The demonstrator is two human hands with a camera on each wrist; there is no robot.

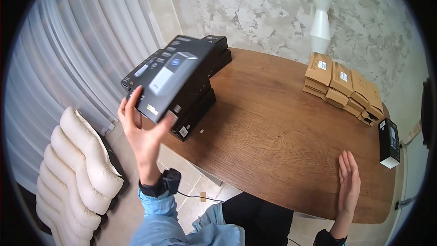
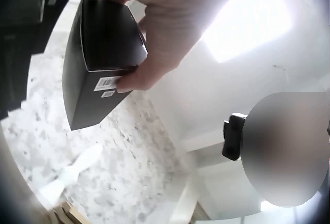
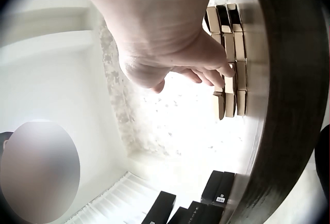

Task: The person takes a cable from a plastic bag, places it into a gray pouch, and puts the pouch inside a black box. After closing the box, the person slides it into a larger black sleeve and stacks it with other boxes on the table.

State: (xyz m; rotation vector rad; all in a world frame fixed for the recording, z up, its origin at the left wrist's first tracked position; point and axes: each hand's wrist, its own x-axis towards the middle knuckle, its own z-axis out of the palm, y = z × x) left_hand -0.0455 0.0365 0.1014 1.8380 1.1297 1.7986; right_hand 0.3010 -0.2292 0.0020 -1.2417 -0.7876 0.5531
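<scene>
A black printed carton, showing a white device on its face, is tilted in my left hand. Fingers and thumb grip its near end, and in the left wrist view the thumb presses beside a barcode label on the black carton. Stacked black cartons sit just under and behind it on the table's left side, partly covered by the held one. My right hand is by the front right of the table, fingers extended and nothing in it; the right wrist view also shows this hand empty.
Brown cardboard boxes are piled at the back right of the wooden table. One black box stands near the right edge. A cream padded seat is on the floor at left, beside white curtains.
</scene>
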